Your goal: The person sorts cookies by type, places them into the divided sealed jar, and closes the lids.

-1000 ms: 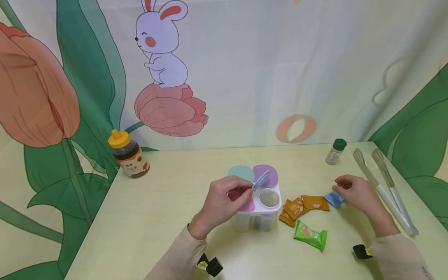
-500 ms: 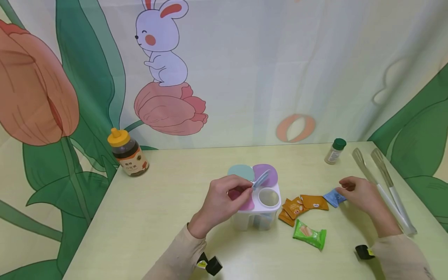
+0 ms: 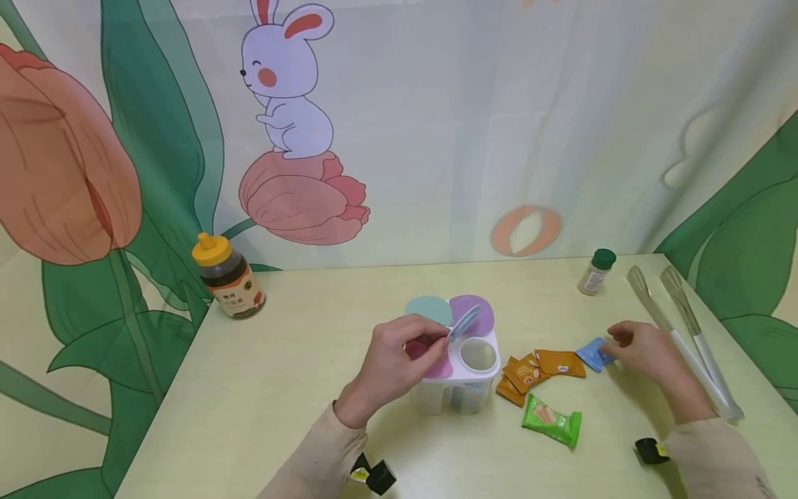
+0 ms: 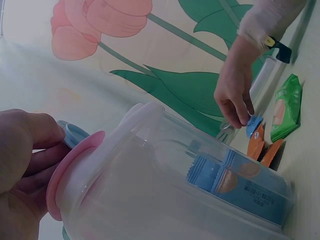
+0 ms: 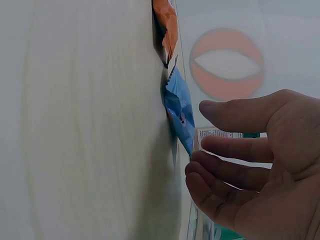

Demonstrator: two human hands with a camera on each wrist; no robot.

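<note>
Pale yellow-green table (image 3: 299,388) before bunny-and-tulip curtain (image 3: 399,125).

blue packet (image 3: 595,355) | flat on table | beside orange packets (image 3: 536,369)

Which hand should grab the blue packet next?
Right. The right hand already has its fingertips at the blue packet, fingers relaxed, not yet closed on it. The left hand is busy pinching the blue lid open on the container.

blue packet (image 3: 595,355), green packet (image 3: 551,418), orange packets (image 3: 537,369)
</note>
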